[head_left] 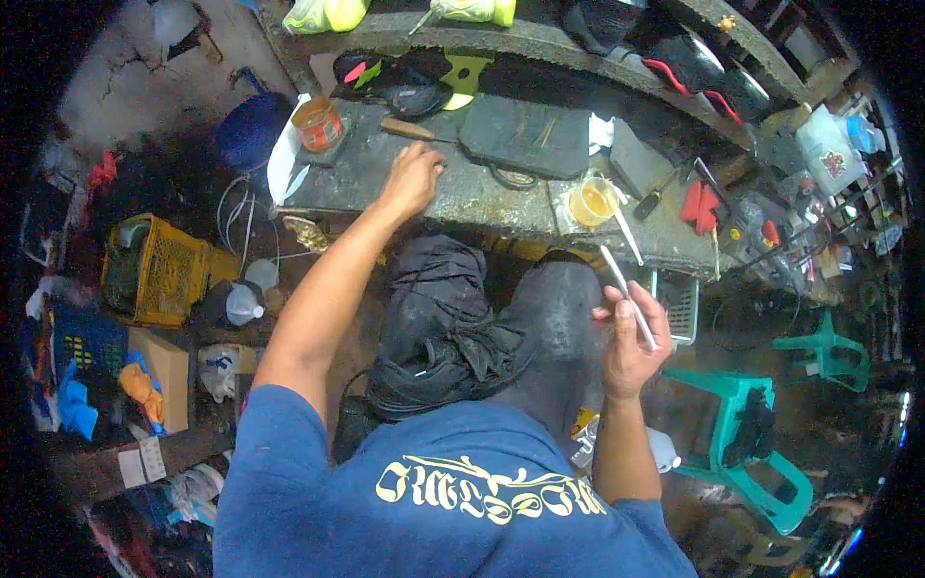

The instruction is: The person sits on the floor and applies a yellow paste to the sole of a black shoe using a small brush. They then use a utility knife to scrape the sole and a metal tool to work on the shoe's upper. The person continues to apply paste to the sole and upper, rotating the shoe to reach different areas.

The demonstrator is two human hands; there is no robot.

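Pinching a white stick (628, 297), the right hand (631, 342) grip is closed.

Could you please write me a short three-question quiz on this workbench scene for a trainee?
1. True or false: the right hand holds a thin white stick.
2. Which thing lies nearest the left hand on the bench?
A. the teal chair
B. the wooden-handled tool
C. the yellow crate
3. Fill in: the clear cup on the bench holds a ____ liquid.

Key: 1 true; 2 B; 3 yellowish.
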